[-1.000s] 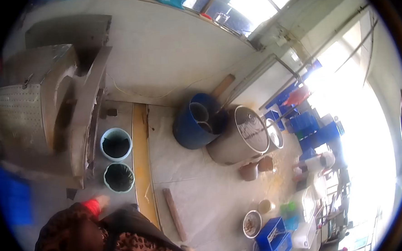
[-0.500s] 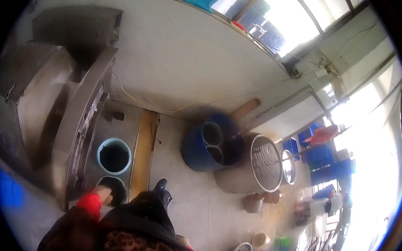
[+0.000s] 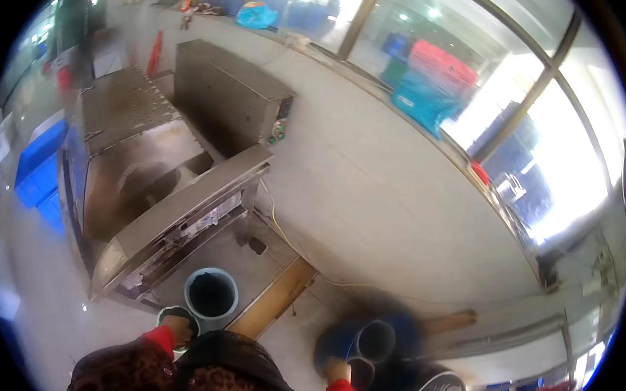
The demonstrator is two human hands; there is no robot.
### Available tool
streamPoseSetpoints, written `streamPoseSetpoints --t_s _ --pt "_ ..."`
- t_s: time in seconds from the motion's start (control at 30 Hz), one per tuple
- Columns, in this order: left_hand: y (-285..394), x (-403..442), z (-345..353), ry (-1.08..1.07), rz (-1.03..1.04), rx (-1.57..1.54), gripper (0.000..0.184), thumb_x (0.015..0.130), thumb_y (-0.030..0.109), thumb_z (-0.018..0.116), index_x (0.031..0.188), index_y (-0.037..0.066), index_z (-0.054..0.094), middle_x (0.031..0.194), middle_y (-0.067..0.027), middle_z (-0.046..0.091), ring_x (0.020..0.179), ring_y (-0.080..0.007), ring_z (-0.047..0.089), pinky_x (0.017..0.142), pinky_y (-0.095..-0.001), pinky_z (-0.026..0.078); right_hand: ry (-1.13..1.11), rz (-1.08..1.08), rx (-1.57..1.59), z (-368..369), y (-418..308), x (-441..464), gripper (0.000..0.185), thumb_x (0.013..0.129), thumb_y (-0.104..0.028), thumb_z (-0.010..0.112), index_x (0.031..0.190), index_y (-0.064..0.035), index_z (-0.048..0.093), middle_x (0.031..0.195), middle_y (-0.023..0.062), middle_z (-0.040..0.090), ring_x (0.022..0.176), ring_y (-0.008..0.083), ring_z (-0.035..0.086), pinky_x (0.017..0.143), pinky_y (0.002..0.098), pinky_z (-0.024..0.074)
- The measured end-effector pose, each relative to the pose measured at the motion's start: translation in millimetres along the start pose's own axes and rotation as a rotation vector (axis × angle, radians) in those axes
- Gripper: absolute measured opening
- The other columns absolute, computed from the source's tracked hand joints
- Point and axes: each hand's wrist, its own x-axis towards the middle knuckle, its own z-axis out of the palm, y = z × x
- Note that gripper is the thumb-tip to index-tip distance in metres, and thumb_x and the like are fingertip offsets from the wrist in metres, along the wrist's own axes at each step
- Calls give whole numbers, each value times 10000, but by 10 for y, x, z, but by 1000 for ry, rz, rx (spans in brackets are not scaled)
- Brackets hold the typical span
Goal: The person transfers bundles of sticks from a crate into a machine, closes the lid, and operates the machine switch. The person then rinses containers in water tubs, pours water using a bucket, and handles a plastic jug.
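Observation:
My left hand point(image 3: 179, 328), below a red cuff, is curled over the opening of a dark-filled bucket point(image 3: 161, 318). Its fingers are partly hidden, and I cannot make out whether they hold the handle or the rim. Touching or close beside that bucket stands a pale blue bucket point(image 3: 234, 293) with dark contents. My right hand point(image 3: 338, 370), also with a red cuff, is closed at the left edge of a dark bucket point(image 3: 362, 374) inside a large blue barrel point(image 3: 326, 345). A thin blue line rises near this hand. Another grey bucket point(image 3: 376, 341) sits in the same barrel.
A metal machine point(image 3: 185, 195) with a sloping front ledge stands at the left. A wooden board point(image 3: 276, 296) lies on the floor beside the buckets. Blue crates point(image 3: 42, 164) are at far left. A ridged round metal vessel point(image 3: 440, 388) stands beyond the barrel.
The view has swung toward the machine and windows. My left hand remains at the dark bucket. My right hand, earlier low near my body, now reaches out to the bucket in the blue barrel.

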Motion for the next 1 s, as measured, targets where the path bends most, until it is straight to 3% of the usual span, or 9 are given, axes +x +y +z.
streamPoseSetpoints --t_s 0.1,0.17,0.23,0.27,0.3,0.47,0.77,0.83,1.0 --pt "181 152 176 -21 21 -281 148 656 194 457 636 72 538 558 -142 471 462 -285 457 493 -358 412 -138 381 982 -438 -52 918 201 600 -239 618 719 -81 577 763 114 577 690 240 561 550 367 443" --pt "179 214 244 -7 30 -390 150 655 196 455 633 71 535 552 -143 467 453 -287 453 488 -359 409 205 -483 59 -661 -54 1329 196 669 -203 574 786 -46 580 805 142 566 684 259 554 565 355 449" --pt "330 300 270 107 25 -241 153 657 196 461 641 68 544 566 -139 483 475 -284 470 493 -360 416 -188 -180 461 -1349 -500 1679 204 703 -179 553 806 -3 561 849 173 552 692 280 548 595 350 448" --pt "261 342 179 155 18 -168 155 658 195 463 644 67 548 573 -137 491 486 -282 478 495 -361 419 137 -604 927 -726 -379 2166 276 700 -224 573 859 1 556 877 197 540 727 304 546 639 352 446" --pt "336 411 157 197 10 -99 157 660 195 466 648 65 553 580 -135 499 497 -281 487 498 -362 422 192 -565 385 -1410 -666 2050 318 690 -213 593 948 -34 544 907 202 535 767 304 550 641 355 452" --pt "565 780 -207 382 -46 262 167 665 194 481 666 57 575 616 -125 539 553 -274 529 509 -365 438 168 -696 1029 -1586 -1048 3429 399 710 -183 599 997 67 481 806 134 577 695 235 570 584 306 464" --pt "2157 1309 -480 595 98 1205 156 684 166 483 673 60 597 599 -78 574 554 -232 573 499 -335 455 -371 -320 1999 -2837 -1844 5090 219 751 -220 514 659 -39 434 559 -6 373 455 85 330 418 219 290" --pt "2297 1491 -631 531 205 -455 226 750 206 471 566 75 477 541 -13 451 469 -144 431 437 -265 339 -389 -237 2043 -2860 -1984 5345 212 752 -213 509 655 -41 430 553 -3 361 453 89 318 417 222 282" --pt "2754 1596 -818 769 173 -409 234 775 197 444 564 97 426 532 -1 408 462 -137 396 442 -254 324 -374 -129 2204 -2936 -2200 5835 174 765 -170 511 666 -32 468 523 15 395 431 96 348 399 217 276"
